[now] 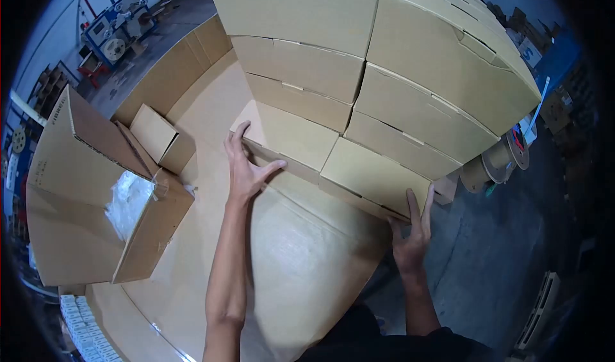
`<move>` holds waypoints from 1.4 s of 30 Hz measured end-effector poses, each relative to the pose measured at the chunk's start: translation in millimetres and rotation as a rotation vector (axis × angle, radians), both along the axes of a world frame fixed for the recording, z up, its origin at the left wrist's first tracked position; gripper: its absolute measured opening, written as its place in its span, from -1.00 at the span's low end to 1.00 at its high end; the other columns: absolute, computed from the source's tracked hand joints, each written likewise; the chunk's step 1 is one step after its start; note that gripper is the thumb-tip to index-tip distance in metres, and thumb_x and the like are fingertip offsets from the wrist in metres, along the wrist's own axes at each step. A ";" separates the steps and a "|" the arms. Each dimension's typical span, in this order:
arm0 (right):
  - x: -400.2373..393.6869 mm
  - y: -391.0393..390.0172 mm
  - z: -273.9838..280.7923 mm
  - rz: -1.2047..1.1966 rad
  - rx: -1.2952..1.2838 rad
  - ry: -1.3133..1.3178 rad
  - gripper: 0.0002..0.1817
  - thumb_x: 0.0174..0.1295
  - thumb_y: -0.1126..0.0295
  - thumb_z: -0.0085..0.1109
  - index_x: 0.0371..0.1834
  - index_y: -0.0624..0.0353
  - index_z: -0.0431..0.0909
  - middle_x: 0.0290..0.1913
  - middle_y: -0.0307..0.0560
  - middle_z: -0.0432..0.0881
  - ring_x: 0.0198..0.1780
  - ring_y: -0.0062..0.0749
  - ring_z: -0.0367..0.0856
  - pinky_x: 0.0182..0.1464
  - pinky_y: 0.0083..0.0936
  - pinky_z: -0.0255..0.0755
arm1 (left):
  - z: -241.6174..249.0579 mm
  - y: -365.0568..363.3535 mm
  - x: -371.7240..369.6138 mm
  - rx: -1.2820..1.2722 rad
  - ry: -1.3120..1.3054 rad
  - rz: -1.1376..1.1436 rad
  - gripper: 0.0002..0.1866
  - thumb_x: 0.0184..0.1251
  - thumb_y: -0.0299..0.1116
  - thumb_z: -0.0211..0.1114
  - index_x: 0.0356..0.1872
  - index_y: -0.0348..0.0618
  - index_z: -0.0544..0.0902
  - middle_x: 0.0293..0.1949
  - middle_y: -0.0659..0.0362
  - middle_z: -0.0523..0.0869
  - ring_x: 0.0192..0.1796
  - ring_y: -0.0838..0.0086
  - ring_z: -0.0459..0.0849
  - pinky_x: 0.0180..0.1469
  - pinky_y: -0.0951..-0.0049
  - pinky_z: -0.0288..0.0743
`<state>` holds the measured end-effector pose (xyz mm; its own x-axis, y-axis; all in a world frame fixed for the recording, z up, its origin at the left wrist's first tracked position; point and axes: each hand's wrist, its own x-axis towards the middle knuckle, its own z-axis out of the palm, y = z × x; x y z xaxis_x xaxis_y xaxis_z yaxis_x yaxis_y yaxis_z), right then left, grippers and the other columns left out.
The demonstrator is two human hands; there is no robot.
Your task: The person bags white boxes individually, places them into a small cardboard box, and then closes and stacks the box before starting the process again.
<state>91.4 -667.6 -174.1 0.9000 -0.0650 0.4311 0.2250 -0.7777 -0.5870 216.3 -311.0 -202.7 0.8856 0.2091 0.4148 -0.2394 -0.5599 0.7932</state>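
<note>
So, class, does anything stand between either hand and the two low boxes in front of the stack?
Nothing visible does: the left hand touches the left low box, and the right hand touches the right low box at its outer corner. The open carton stands apart, leftward.

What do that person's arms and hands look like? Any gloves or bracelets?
No gloves: the left hand and right hand are bare. No bracelet or watch shows. The forearms are bare too, with a dark sleeve above the right one.
</note>
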 end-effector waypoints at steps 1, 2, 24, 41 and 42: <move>-1.6 2.0 -3.5 -0.026 0.015 -0.007 -0.23 0.23 0.47 0.48 0.54 0.13 0.42 0.67 0.41 0.07 0.59 0.31 0.27 0.48 -0.11 0.38 | -3.4 -2.1 -0.7 0.011 -0.001 0.018 0.26 -0.33 -0.07 0.86 0.53 0.04 0.30 0.41 -0.12 0.26 0.46 -0.06 0.37 0.45 -0.06 0.45; -2.5 5.8 -6.5 -0.054 0.032 -0.018 -0.24 0.26 0.45 0.47 0.55 0.12 0.40 0.66 0.42 0.08 0.58 0.32 0.28 0.48 -0.11 0.39 | -5.8 -3.2 0.8 0.025 -0.005 0.035 0.25 -0.33 -0.06 0.86 0.52 0.04 0.32 0.40 -0.11 0.27 0.45 -0.06 0.37 0.41 -0.07 0.47; 25.6 116.5 46.7 0.250 0.215 -0.248 -0.61 0.30 0.44 0.29 0.17 0.31 0.53 0.12 0.19 0.54 0.23 0.06 0.50 0.35 -0.07 0.35 | 55.2 44.6 -25.6 0.440 0.002 0.362 -0.55 0.53 -0.07 0.28 0.22 -0.18 0.55 0.53 -0.27 0.26 0.58 -0.29 0.19 0.61 -0.25 0.01; 243.7 444.3 -44.6 1.302 1.323 0.877 -0.02 0.47 -0.53 -0.54 0.78 -0.23 -0.39 0.77 0.22 -0.25 0.77 -0.05 -0.24 0.72 -0.13 -0.39 | 40.9 105.2 32.4 0.285 0.179 1.058 -0.29 0.53 0.00 0.16 0.44 -0.42 0.38 0.55 -0.41 0.17 0.58 -0.38 0.13 0.60 -0.23 0.01; 244.1 446.9 -45.9 1.324 1.336 0.906 -0.02 0.47 -0.53 -0.54 0.78 -0.24 -0.39 0.77 0.21 -0.26 0.77 -0.05 -0.25 0.72 -0.13 -0.40 | 39.9 109.2 33.3 0.293 0.185 1.055 -0.28 0.51 -0.02 0.20 0.44 -0.43 0.38 0.54 -0.40 0.20 0.58 -0.36 0.14 0.59 -0.22 0.03</move>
<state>335.5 -220.7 -219.9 0.5385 0.8211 0.1892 -0.4449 0.4678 -0.7637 249.6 -201.8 -162.8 0.3743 0.8103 0.4509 0.5766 -0.5842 0.5712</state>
